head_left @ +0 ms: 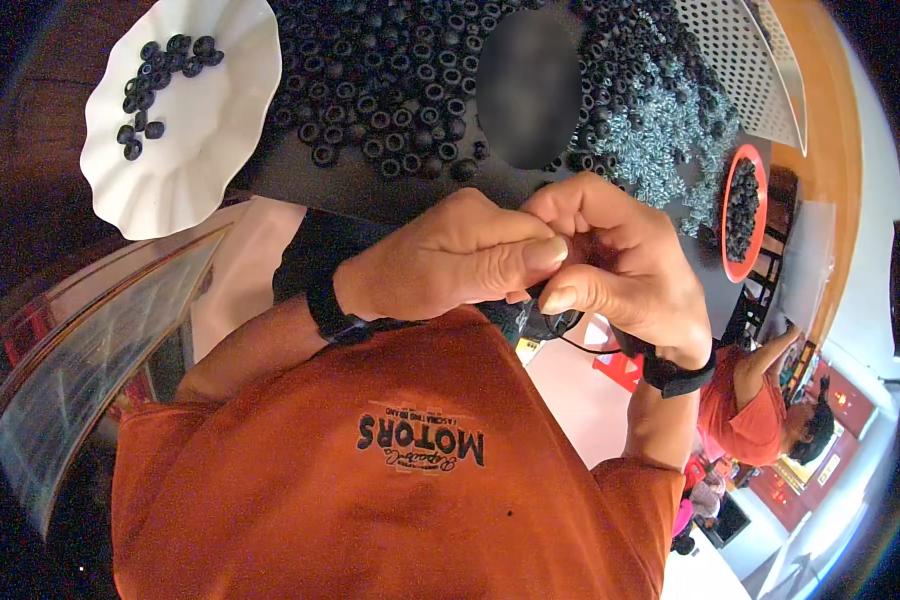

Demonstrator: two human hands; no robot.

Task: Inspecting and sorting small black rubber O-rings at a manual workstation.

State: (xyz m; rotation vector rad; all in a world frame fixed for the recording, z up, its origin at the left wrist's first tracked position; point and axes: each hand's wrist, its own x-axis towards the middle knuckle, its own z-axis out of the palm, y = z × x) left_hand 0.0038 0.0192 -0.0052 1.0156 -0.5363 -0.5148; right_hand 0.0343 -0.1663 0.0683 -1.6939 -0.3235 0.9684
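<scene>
My left hand [460,250] and my right hand [625,265] meet in front of my chest, at the near edge of the dark work surface. Thumb and fingers are pinched together on both, and the fingertips touch or nearly touch. Whatever they hold is hidden behind the fingers. A thin black cord [595,348] loops below the right thumb; whether it is held, I cannot tell. Just beyond my hands spreads a heap of small round black pieces with holes [400,120]. Beside it, to the right, lies a pile of small metal springs [660,130].
A white scalloped plate [195,150] with several black pieces stands at the far left. On the right are an orange-red dish [729,255] of small black parts and a white perforated basket [735,60]. A blurred dark oval covers part of the heap. Another person [755,410] is at the right.
</scene>
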